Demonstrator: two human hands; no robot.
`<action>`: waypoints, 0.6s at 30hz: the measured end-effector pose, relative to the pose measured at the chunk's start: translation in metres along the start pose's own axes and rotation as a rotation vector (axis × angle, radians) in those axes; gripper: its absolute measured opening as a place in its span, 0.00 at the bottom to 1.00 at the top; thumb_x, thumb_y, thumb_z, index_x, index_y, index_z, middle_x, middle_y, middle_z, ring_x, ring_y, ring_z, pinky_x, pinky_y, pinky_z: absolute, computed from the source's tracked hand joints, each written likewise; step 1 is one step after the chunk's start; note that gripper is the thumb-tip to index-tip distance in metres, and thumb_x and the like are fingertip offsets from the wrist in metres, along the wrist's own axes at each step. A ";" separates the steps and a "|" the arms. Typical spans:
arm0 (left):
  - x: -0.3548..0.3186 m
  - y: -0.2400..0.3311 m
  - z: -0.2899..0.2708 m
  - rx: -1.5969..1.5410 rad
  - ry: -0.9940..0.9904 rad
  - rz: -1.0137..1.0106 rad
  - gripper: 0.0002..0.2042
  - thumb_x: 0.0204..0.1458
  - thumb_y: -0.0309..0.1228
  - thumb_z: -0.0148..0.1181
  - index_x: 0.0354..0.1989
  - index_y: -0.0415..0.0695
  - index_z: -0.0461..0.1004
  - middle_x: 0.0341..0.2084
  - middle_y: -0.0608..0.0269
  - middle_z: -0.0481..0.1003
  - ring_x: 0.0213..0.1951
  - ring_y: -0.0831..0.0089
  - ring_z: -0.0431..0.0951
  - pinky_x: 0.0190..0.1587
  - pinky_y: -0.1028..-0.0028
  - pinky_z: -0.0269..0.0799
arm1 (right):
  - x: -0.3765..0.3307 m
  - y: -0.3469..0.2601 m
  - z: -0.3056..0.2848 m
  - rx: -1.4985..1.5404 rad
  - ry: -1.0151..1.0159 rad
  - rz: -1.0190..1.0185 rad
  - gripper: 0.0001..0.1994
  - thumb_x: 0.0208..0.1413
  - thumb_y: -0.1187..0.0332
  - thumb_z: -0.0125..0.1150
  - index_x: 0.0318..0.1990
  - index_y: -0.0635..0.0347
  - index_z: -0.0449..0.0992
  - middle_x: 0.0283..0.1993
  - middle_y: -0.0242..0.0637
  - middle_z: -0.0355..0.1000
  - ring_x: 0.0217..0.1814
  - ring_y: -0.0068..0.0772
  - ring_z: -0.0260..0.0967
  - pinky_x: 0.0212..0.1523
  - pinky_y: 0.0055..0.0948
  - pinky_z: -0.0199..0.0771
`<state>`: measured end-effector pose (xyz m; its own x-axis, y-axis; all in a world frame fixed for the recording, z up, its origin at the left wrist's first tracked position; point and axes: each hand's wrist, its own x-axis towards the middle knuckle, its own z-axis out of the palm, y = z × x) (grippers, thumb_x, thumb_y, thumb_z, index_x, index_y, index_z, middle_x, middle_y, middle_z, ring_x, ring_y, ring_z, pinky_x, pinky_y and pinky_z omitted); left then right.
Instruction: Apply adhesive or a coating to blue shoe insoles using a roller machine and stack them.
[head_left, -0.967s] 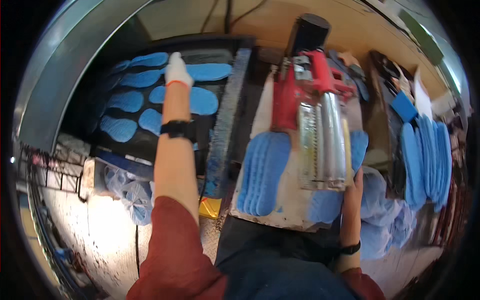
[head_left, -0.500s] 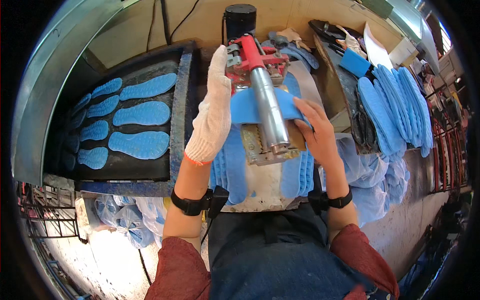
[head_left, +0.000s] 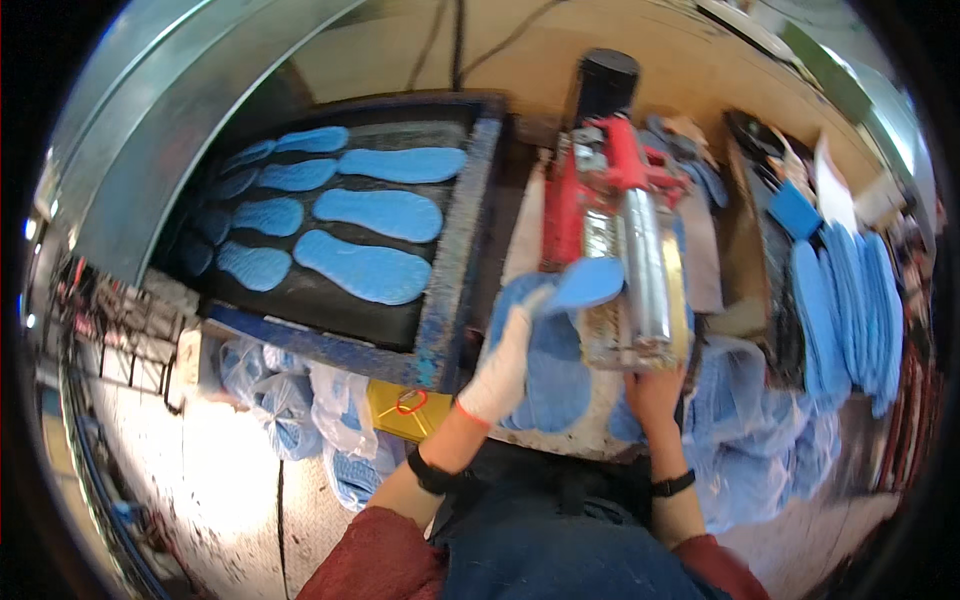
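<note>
My left hand (head_left: 503,368), in a white knit glove, is closed on one end of a blue shoe insole (head_left: 590,284). That insole sticks out toward the red and metal press (head_left: 612,160), beside its shiny cylinder (head_left: 645,265). My bare right hand (head_left: 656,394) is low at the press's front end, under the plate; its fingers are hidden there. More blue insoles (head_left: 555,385) are stacked beneath the press on the left, next to my gloved hand.
On the left, a dark tray with a worn blue frame (head_left: 455,250) bears several blue insoles (head_left: 378,214). At right stands a row of upright insoles (head_left: 850,310). Bags of blue pieces (head_left: 765,430) hang below it. A yellow piece (head_left: 405,408) lies under the tray.
The view has swung left. My left hand has drawn back from beside the press and now grips an insole. My right hand has let go of the insole and dropped to the press's front end.
</note>
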<state>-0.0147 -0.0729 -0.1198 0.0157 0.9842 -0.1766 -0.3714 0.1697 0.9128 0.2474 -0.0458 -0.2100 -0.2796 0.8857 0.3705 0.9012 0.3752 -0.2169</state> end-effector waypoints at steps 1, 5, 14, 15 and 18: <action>-0.013 0.003 0.005 -0.029 -0.021 0.106 0.29 0.67 0.50 0.27 0.67 0.42 0.55 0.59 0.64 0.64 0.59 0.73 0.64 0.64 0.72 0.56 | 0.002 -0.001 0.002 -0.033 0.029 -0.054 0.19 0.44 0.64 0.62 0.46 0.55 0.77 0.52 0.46 0.70 0.59 0.52 0.61 0.59 0.53 0.55; -0.045 0.063 0.007 -0.520 0.084 -0.190 0.28 0.66 0.50 0.29 0.62 0.41 0.61 0.52 0.63 0.70 0.52 0.73 0.70 0.58 0.70 0.64 | 0.003 -0.004 0.005 -0.084 0.051 -0.081 0.19 0.46 0.62 0.62 0.47 0.56 0.77 0.52 0.48 0.70 0.58 0.54 0.62 0.60 0.53 0.55; 0.188 0.152 -0.142 -0.412 0.276 0.347 0.21 0.62 0.44 0.41 0.53 0.39 0.65 0.50 0.58 0.71 0.52 0.67 0.69 0.57 0.66 0.64 | 0.003 0.008 0.020 -0.144 0.007 -0.098 0.21 0.48 0.62 0.60 0.51 0.59 0.74 0.56 0.51 0.68 0.61 0.55 0.61 0.60 0.54 0.55; 0.221 0.173 -0.175 -0.532 0.326 0.329 0.23 0.62 0.45 0.38 0.56 0.39 0.63 0.53 0.57 0.69 0.56 0.64 0.67 0.60 0.62 0.60 | -0.006 0.020 0.033 -0.164 -0.062 -0.109 0.27 0.48 0.58 0.61 0.57 0.56 0.70 0.59 0.55 0.64 0.61 0.64 0.59 0.60 0.62 0.55; 0.280 0.181 -0.198 -0.927 0.516 0.149 0.30 0.61 0.49 0.35 0.64 0.39 0.56 0.63 0.53 0.61 0.65 0.56 0.58 0.67 0.52 0.49 | -0.031 0.046 0.058 -0.008 -0.011 -0.008 0.27 0.50 0.57 0.60 0.58 0.53 0.70 0.61 0.52 0.63 0.63 0.61 0.58 0.60 0.62 0.55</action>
<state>-0.2610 0.2233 -0.0768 -0.4015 0.8143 -0.4191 -0.9010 -0.2691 0.3404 0.2782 -0.0406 -0.2840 -0.2907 0.8855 0.3625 0.9014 0.3805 -0.2066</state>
